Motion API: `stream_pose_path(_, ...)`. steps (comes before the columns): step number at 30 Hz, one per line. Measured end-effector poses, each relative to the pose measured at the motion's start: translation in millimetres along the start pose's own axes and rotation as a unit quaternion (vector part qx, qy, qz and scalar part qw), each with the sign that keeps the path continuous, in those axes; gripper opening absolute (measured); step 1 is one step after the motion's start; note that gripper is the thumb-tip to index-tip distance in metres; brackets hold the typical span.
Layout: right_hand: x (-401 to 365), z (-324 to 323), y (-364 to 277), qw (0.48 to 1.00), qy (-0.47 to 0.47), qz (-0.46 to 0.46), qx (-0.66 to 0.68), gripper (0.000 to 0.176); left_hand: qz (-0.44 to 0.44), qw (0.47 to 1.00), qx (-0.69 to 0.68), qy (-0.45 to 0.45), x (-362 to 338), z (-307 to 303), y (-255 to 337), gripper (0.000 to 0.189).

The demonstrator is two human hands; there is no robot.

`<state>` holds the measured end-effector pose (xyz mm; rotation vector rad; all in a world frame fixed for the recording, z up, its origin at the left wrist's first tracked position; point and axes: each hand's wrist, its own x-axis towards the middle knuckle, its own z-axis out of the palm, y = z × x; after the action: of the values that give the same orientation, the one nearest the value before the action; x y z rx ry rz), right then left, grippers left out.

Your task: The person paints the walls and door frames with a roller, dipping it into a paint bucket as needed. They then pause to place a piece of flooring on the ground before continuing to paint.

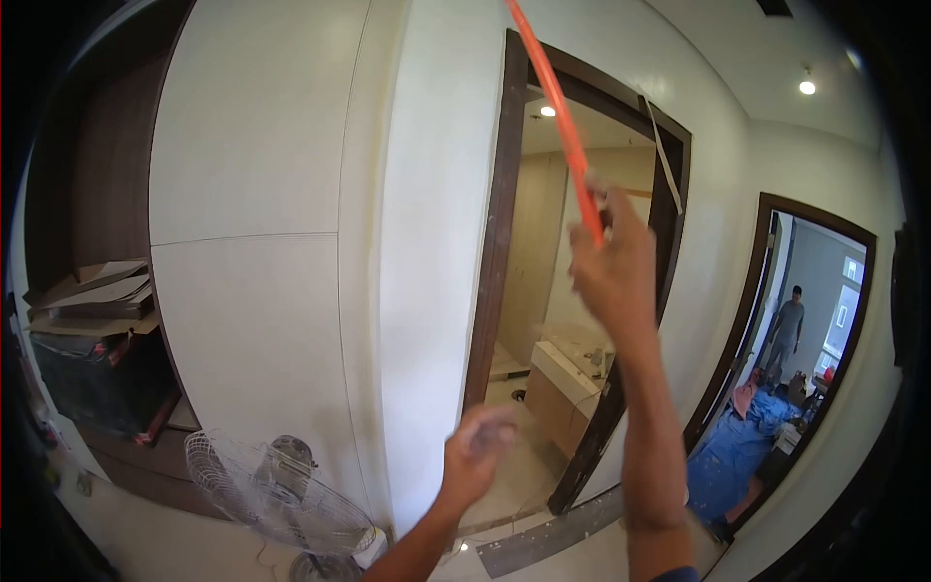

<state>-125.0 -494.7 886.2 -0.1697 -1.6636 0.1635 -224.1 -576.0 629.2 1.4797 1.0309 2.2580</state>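
Observation:
An orange pole (560, 102) rises from my right hand (618, 262) and leaves the picture at the top, in front of the dark door frame (501, 194). The fingers of my right hand are wrapped round its lower end. Lower down, my left hand (478, 451) is raised in front of the doorway, apart from the pole. Its fingers are curled and blurred, and whether they hold anything cannot be made out. A thin strip (665, 155) hangs from the top of the door frame.
A standing fan (281, 495) is at the lower left, beside pale cabinet panels (247, 330). Cardboard pieces (97, 291) lie on a shelf. Through the right doorway (866, 291) a person (787, 325) stands near blue sheeting (722, 466). A grey strip (548, 543) lies on the floor.

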Motion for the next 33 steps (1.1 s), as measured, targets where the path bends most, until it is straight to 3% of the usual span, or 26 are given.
stream_pose_path(4,-83,-6,4,0.969,-0.050,0.164,0.181,0.039,0.020,1.000,-0.008,0.011,55,17,39,0.041)
stream_pose_path(6,-112,-13,4,0.908,-0.080,0.260,0.319,0.036,0.040,0.999,0.002,0.014,84,26,54,0.051)
stream_pose_path(9,-140,-8,20,0.840,-0.072,0.293,0.452,0.034,0.059,0.994,0.075,0.046,131,40,69,0.064)
stream_pose_path(12,-143,-8,27,0.729,-0.094,0.386,0.557,0.037,0.038,0.992,0.109,0.056,172,54,88,0.068)
stream_pose_path(16,-134,-10,37,0.707,-0.110,0.414,0.563,0.032,0.049,0.985,0.138,0.086,227,66,117,0.067)
stream_pose_path(19,-136,-6,42,0.688,-0.129,0.424,0.575,0.031,0.088,0.961,0.255,0.061,250,72,133,0.063)
stream_pose_path(25,-185,-9,48,0.649,-0.154,0.461,0.585,0.030,0.116,0.931,0.335,0.083,226,68,109,0.060)
stream_pose_path(33,-308,-45,57,0.570,-0.195,0.536,0.591,0.023,0.033,0.945,0.304,0.116,105,69,52,0.065)
